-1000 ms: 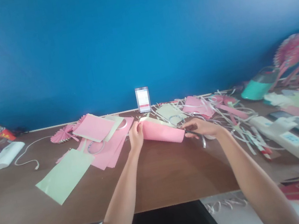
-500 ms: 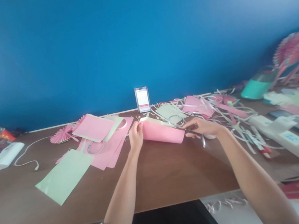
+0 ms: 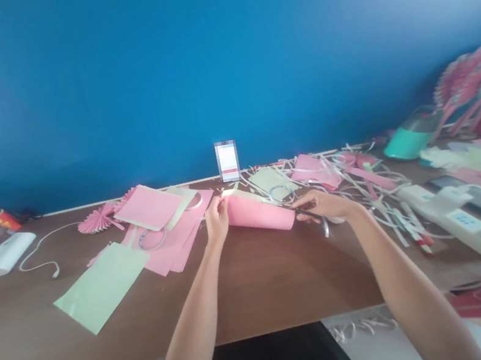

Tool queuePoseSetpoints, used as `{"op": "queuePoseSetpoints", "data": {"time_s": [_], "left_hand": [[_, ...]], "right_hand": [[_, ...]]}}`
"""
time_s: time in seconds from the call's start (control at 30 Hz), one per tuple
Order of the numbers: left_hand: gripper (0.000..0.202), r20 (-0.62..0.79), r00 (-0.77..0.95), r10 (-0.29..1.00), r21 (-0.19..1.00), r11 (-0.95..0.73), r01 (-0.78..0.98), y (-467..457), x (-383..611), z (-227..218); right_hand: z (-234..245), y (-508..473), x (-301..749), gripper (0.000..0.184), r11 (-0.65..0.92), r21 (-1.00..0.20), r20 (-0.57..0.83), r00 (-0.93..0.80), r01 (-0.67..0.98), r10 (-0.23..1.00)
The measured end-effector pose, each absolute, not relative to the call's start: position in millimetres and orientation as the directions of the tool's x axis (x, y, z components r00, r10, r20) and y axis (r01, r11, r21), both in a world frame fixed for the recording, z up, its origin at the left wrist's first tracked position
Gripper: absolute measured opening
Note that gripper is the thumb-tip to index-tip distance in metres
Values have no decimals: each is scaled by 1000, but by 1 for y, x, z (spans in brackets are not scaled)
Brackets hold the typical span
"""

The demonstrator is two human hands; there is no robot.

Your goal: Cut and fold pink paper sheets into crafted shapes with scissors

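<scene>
My left hand (image 3: 216, 218) is closed, pinching the left end of a pink sheet of paper (image 3: 260, 212). The sheet bends up off the table, and a pale cream layer (image 3: 243, 195) shows along its far edge. My right hand (image 3: 322, 205) is closed around a slim black tool (image 3: 308, 214) at the sheet's right end. A shiny silvery piece (image 3: 326, 227) hangs below those fingers. Whether it belongs to the tool, and what kind of tool this is, I cannot make out. The black tip meets the paper's right edge.
Left of my hands lie pink sheets (image 3: 147, 207), a pale green sheet (image 3: 104, 288) and a pleated pink fan (image 3: 96, 220). Tangled paper strips (image 3: 365, 189) spread on the right, beside a white power strip (image 3: 457, 222). A phone-like screen (image 3: 228, 160) stands against the blue wall (image 3: 218, 53).
The view has shifted very slightly, so everything sits a little further left. Both hands keep their hold on the pink paper and the black tool, with hardly any movement.
</scene>
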State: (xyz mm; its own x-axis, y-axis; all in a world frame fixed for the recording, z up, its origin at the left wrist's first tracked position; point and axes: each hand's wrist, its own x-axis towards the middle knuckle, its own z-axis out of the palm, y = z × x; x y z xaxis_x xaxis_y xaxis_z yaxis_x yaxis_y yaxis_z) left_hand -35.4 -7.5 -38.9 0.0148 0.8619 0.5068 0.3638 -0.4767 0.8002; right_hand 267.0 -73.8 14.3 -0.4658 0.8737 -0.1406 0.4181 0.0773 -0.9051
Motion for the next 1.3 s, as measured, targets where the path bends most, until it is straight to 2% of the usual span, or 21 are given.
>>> {"op": "queuePoseSetpoints", "data": {"time_s": [0.17, 0.37, 0.5, 0.7, 0.93, 1.3], "left_hand": [[34, 452, -7, 892, 855, -431, 289, -8, -35, -34], [34, 342, 25, 939, 916, -340, 213, -9, -36, -31], [34, 301, 61, 952, 942, -306, 136, -12, -34, -30], [35, 288, 110, 951, 948, -300, 103, -15, -31, -28], [33, 306, 160, 938, 939, -325, 111, -16, -31, -28], [32, 326, 151, 933, 932, -344, 117, -21, -27, -23]], "right_hand": [[12, -73, 270, 49, 52, -901, -155, -432, 431, 888], [7, -72, 272, 49, 29, -934, -149, -462, 356, 874], [5, -71, 274, 55, 19, -946, -143, -466, 324, 873], [6, -71, 273, 52, -1, -948, -171, -510, 317, 843], [4, -70, 268, 49, 16, -932, -171, -480, 362, 861], [6, -71, 259, 40, 89, -911, -124, -475, 402, 871]]}}
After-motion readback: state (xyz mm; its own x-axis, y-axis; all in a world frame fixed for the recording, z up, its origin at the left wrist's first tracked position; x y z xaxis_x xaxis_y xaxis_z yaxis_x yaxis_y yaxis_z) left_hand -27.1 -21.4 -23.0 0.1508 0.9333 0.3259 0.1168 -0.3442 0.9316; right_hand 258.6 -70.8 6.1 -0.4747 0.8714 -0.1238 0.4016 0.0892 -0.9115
